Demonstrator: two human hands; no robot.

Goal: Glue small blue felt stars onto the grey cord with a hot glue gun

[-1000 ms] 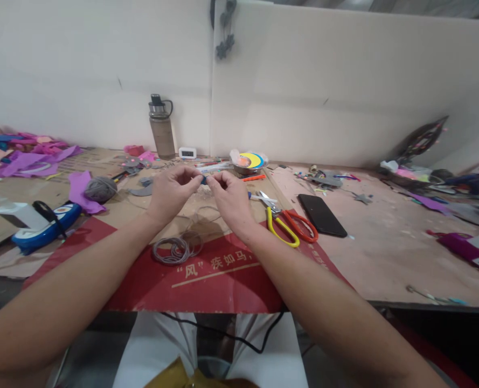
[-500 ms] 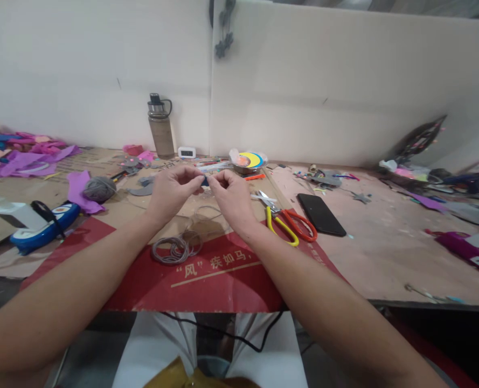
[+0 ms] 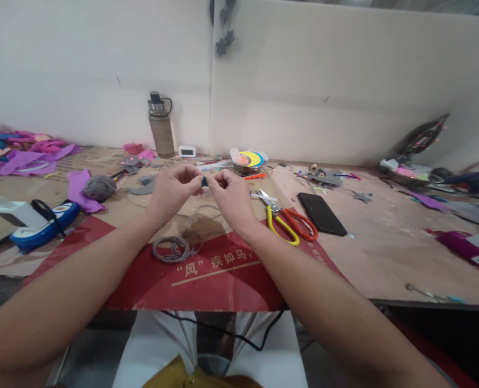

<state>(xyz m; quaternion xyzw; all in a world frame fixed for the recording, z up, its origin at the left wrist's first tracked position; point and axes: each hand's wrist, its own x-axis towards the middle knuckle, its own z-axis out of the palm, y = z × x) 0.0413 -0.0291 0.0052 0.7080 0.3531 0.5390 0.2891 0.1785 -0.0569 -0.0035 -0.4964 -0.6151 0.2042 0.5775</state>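
Note:
My left hand (image 3: 176,187) and my right hand (image 3: 228,193) meet over the middle of the table, fingertips pinched together. Between them shows a small dark blue piece (image 3: 204,182), mostly covered by the fingers, so its kind is unclear. Below the hands a loose coil of grey cord (image 3: 170,250) lies on the red printed sheet (image 3: 142,285), with a strand running up toward the right hand. To the right of my right hand are scissors (image 3: 290,223) with one yellow and one red handle, blades apart.
A black phone (image 3: 322,214) lies right of the scissors. Farther back stand a water bottle (image 3: 161,126), a small white clock (image 3: 187,152) and a bowl (image 3: 245,168). On the left are a grey yarn ball (image 3: 99,187) and a blue power strip (image 3: 45,229); a purple one (image 3: 465,250) is at right.
Both hands stay pinched on the small blue piece, with only a slight shift of the fingers. The objects on the table have not moved.

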